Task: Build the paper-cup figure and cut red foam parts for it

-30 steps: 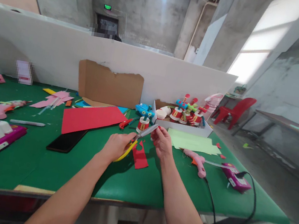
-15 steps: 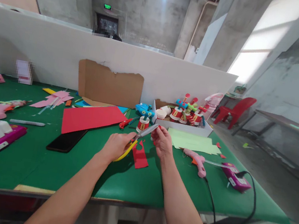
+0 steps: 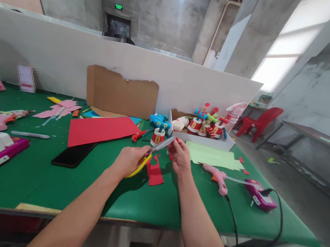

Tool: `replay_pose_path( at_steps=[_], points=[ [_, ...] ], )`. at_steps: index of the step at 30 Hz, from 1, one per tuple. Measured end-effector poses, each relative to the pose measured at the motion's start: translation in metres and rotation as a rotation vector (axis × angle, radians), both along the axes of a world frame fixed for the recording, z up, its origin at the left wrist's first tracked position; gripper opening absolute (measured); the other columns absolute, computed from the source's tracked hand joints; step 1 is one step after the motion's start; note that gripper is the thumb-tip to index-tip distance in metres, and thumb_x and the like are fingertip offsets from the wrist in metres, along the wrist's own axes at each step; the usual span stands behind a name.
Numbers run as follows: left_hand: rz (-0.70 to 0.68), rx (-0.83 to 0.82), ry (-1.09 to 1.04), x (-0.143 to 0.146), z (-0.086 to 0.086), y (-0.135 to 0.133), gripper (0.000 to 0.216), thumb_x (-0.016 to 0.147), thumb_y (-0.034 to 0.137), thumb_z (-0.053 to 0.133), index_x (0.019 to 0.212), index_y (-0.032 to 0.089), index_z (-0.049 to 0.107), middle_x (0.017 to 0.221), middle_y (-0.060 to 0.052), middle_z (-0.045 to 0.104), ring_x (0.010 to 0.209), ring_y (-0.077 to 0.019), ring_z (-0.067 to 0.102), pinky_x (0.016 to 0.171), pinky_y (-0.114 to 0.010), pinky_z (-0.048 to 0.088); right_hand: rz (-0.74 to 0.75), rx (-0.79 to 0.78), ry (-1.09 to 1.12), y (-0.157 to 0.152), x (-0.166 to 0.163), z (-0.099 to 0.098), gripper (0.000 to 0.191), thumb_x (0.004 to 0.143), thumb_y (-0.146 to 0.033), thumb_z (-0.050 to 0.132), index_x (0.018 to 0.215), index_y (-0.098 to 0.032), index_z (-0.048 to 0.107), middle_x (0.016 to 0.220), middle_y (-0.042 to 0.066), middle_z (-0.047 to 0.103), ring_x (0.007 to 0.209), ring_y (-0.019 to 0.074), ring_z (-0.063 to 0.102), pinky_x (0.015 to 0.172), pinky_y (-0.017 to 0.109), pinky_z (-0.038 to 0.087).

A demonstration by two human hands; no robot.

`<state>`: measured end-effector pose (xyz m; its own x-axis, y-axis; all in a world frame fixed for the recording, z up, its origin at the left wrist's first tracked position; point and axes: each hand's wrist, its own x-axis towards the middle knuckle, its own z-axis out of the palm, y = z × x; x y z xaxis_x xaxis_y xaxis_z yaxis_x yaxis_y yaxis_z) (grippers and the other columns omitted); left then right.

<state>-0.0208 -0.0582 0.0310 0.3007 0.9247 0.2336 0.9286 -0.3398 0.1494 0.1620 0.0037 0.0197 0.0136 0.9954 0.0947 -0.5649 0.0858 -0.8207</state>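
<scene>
My left hand (image 3: 131,161) is closed round the yellow handles of a pair of scissors (image 3: 161,145), whose blades point up and to the right. At the blade tips my right hand (image 3: 181,156) pinches a small red paper piece (image 3: 176,140), mostly covered by the fingers. Beneath the scissors a red paper scrap (image 3: 155,172) with a cut-out notch lies on the green table. Just behind the blades stands a red-and-white paper cup figure (image 3: 158,136) with coiled dark arms.
A white box (image 3: 203,139) of cup figures stands behind my right hand, near light green paper (image 3: 213,155). A pink glue gun (image 3: 218,178) lies right, wired toward a purple power strip (image 3: 262,196). Red card (image 3: 103,130) overlaps a black phone (image 3: 73,154) at left.
</scene>
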Motion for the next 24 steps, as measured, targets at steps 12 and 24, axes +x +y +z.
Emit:
replay_pose_path(
  at_steps=[12, 24],
  points=[
    [0.107, 0.042, -0.037, -0.001, 0.001, 0.000, 0.034, 0.088, 0.026, 0.040, 0.118, 0.024, 0.055, 0.094, -0.008, 0.072, 0.084, -0.0242, 0.068, 0.064, -0.027, 0.043, -0.034, -0.018, 0.022, -0.002, -0.002, 0.004, 0.033, 0.046, -0.038, 0.089, 0.065, -0.019, 0.068, 0.064, -0.003, 0.068, 0.051, 0.0056, 0.053, 0.050, 0.018, 0.045],
    [0.646, -0.081, -0.155, -0.019, 0.022, 0.004, 0.037, 0.087, 0.038, 0.043, 0.121, 0.027, 0.055, 0.093, -0.013, 0.072, 0.084, -0.0329, 0.066, 0.065, -0.034, 0.043, -0.043, -0.252, 0.002, 0.001, 0.000, 0.000, 0.005, 0.065, -0.020, 0.073, 0.065, -0.016, 0.070, 0.060, 0.001, 0.068, 0.050, 0.0083, 0.055, 0.052, 0.021, 0.050]
  ],
)
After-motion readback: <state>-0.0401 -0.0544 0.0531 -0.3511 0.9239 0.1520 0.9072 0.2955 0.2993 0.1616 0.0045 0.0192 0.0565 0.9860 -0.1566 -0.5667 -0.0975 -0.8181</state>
